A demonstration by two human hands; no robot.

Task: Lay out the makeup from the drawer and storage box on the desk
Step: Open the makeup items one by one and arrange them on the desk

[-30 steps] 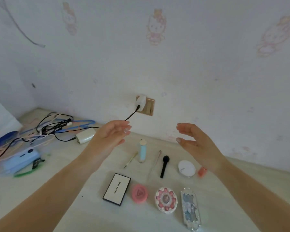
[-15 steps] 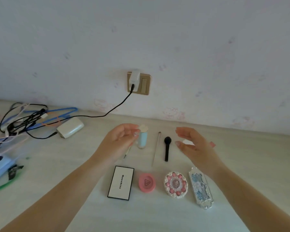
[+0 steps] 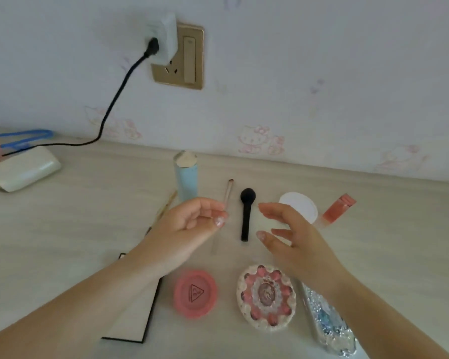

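Observation:
Makeup lies in two rows on the pale desk (image 3: 75, 229). Back row: a thin gold pencil (image 3: 166, 206), an upright blue tube (image 3: 186, 177), a slim pink brush (image 3: 228, 190), a black brush (image 3: 246, 213), a white round compact (image 3: 302, 206), a coral lip gloss (image 3: 338, 209). Front row: a white black-edged palette (image 3: 132, 322), a pink round compact (image 3: 195, 294), a flower-shaped compact (image 3: 266, 296), a glittery case (image 3: 327, 325). My left hand (image 3: 189, 226) hovers over the slim brush, fingers loosely curled, holding nothing. My right hand (image 3: 290, 237) hovers beside the black brush, fingers relaxed and empty.
A white power adapter (image 3: 24, 168) and blue cables (image 3: 16, 138) lie at the back left. A black cord (image 3: 114, 99) runs up to a gold wall socket (image 3: 178, 54). The wall stands close behind the back row.
The view has tilted down and moved closer to the desk. Both hands have dropped lower over the makeup rows and stay empty.

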